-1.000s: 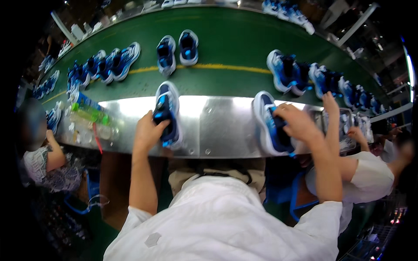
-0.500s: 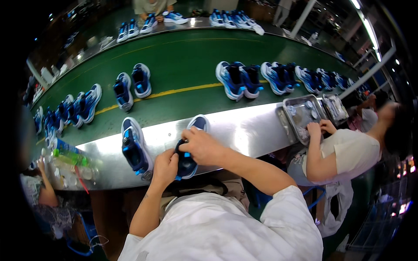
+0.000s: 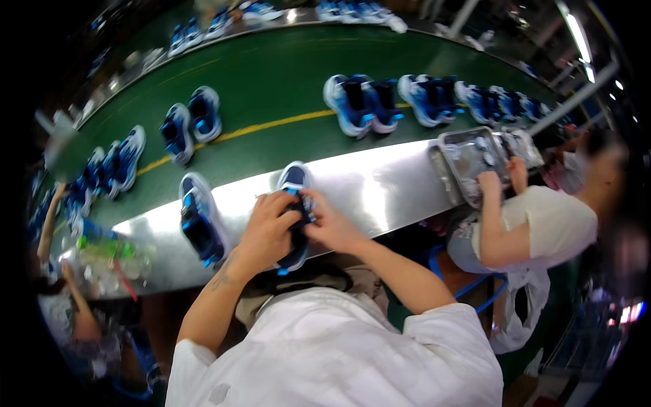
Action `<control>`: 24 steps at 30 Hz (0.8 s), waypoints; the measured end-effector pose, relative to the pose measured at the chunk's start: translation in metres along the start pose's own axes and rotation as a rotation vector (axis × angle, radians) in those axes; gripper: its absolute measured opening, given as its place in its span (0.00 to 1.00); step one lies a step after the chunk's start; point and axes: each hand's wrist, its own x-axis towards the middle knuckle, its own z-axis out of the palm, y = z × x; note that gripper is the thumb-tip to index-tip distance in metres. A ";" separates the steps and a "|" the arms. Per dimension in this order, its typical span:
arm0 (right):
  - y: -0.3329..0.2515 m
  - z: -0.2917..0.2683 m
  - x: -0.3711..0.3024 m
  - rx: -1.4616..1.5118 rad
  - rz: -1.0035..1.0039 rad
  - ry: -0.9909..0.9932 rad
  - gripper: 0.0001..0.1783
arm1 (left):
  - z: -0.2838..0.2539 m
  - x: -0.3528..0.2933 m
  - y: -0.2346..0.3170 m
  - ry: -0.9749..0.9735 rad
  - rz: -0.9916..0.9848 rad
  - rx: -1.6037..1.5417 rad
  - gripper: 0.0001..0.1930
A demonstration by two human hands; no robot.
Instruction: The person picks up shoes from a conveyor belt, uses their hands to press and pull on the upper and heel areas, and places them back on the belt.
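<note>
Clock centred on the held shoe; twelve points away from the wearer. Both hands together, closed on that one shoe: left hand bent over its tongue from nine o'clock, right hand on the edge of the opening from three. Exact fingertip grip hidden.

Shoe rests sole down, toe at twelve, heel near the wearer's lap. Probably set so because the opening then faces up within reach of both hands, and the metal bench bears the weight. It lies directly between the palms, touching both.

Second shoe stands at nine, apart from the left hand, toe also outward; likely parked close to keep the two together. Bottles beyond it, toward eight.

Between two and three: a co-worker's hands at a metal tray.

Farther, green belt: one pair toward eleven, another pair at one.
</note>
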 end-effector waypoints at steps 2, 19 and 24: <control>-0.003 0.002 -0.008 0.074 0.053 0.074 0.42 | 0.003 0.003 0.002 -0.076 0.002 0.079 0.17; -0.100 -0.017 -0.004 -1.076 -0.440 -0.122 0.26 | 0.042 -0.022 0.014 0.342 -0.744 -0.506 0.35; -0.109 -0.003 0.020 -1.354 -0.373 -0.350 0.14 | 0.047 -0.022 0.009 0.311 -0.732 -0.360 0.18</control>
